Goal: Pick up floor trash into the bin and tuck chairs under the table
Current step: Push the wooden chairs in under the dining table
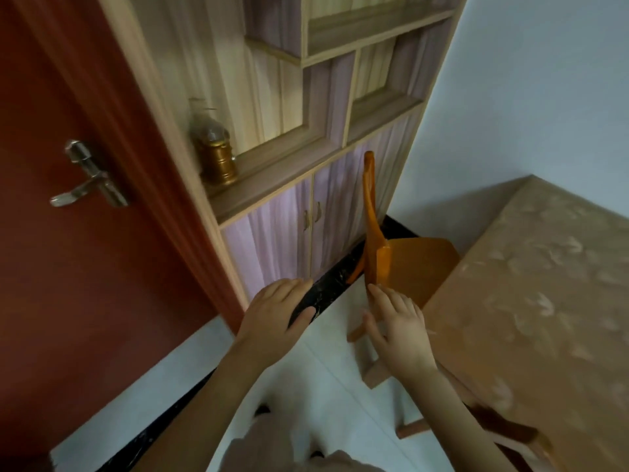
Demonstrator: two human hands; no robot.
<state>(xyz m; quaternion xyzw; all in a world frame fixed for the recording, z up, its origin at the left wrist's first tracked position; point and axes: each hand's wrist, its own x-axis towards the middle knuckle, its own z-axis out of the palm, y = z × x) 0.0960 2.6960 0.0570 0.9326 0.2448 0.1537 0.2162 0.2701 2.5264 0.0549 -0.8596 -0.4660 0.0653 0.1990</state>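
An orange wooden chair (418,267) stands between the cabinet and the table (531,287), its seat partly under the table edge and its backrest seen edge-on. My right hand (396,327) is stretched out with straight fingers at the lower end of the backrest, touching or almost touching it. My left hand (272,316) hovers to the left of the chair over the black floor strip, fingers relaxed and holding nothing. No trash or bin is in view.
A wooden cabinet (306,137) with shelves and lilac doors stands right behind the chair; a brass lantern (218,158) sits on its ledge. A red door (68,216) with a metal handle is at the left. White floor tiles (333,379) lie below my arms.
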